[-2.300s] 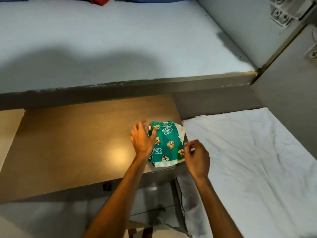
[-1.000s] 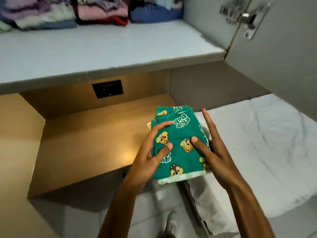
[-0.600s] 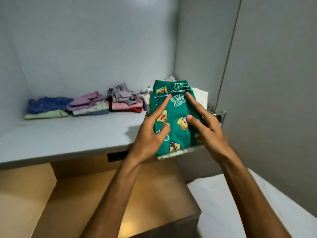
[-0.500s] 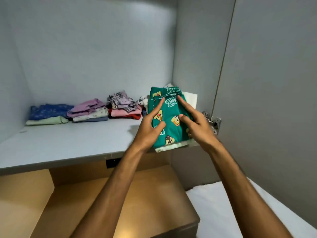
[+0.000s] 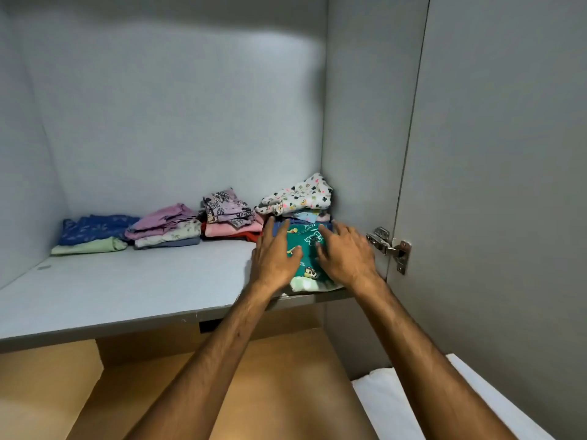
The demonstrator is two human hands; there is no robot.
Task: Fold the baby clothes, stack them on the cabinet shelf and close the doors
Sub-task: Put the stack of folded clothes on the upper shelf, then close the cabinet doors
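A folded green cartoon-print garment [image 5: 306, 249], with a pale piece under it, lies at the right front of the grey cabinet shelf [image 5: 143, 287]. Its near edge reaches the shelf's front lip. My left hand [image 5: 274, 255] holds its left side, thumb on top. My right hand [image 5: 344, 254] presses on its right side with fingers spread. Just behind it sits a folded pile topped by a white clover-print piece [image 5: 298, 196] in the back right corner.
Three more folded piles line the shelf's back: blue and green [image 5: 92, 233], purple [image 5: 165, 227], pink with a patterned top [image 5: 230, 217]. The open right door [image 5: 492, 185] with its hinge [image 5: 389, 249] stands beside my right hand. A wooden surface [image 5: 270, 376] and white sheet [image 5: 381, 395] lie below.
Both hands lifted the green garment off the wooden surface, carried it up and forward, and it now rests on the shelf in front of the right-hand pile.
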